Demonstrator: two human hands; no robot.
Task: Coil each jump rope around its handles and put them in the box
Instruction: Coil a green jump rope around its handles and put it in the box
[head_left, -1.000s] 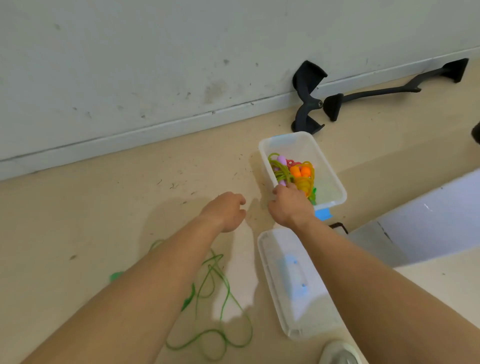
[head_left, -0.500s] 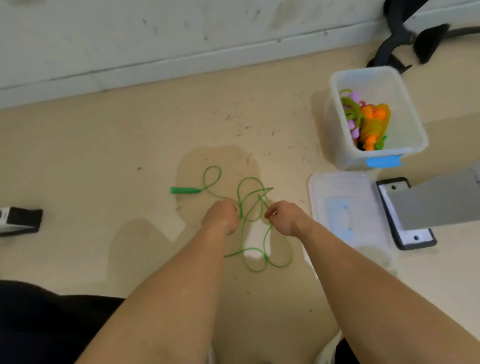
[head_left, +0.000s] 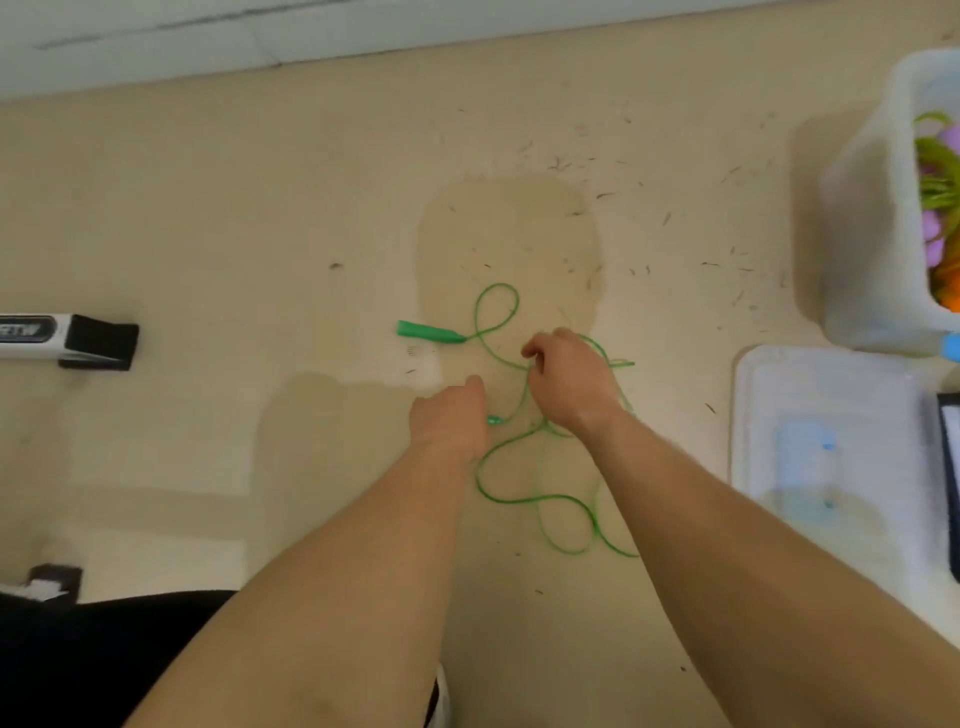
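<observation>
A green jump rope (head_left: 540, 499) lies in loose loops on the beige floor. One green handle (head_left: 427, 331) rests free on the floor, left of my hands. My left hand (head_left: 451, 415) is curled over the rope's other handle, whose green end (head_left: 493, 420) pokes out beside it. My right hand (head_left: 567, 380) is just to the right, fingers curled round the green cord. The clear plastic box (head_left: 862, 270) stands at the right edge and holds coiled ropes (head_left: 940, 197) in green, purple and orange.
The box's clear lid (head_left: 821, 441) lies flat on the floor below the box. A dark flat object (head_left: 951, 467) shows at the right edge. A black and white device (head_left: 67, 340) lies at the left. The wall base (head_left: 208, 57) runs along the top.
My hands left the box and came down to the green rope on the floor. The view swung left, so the box is now at the right edge. My left hand has closed on a handle.
</observation>
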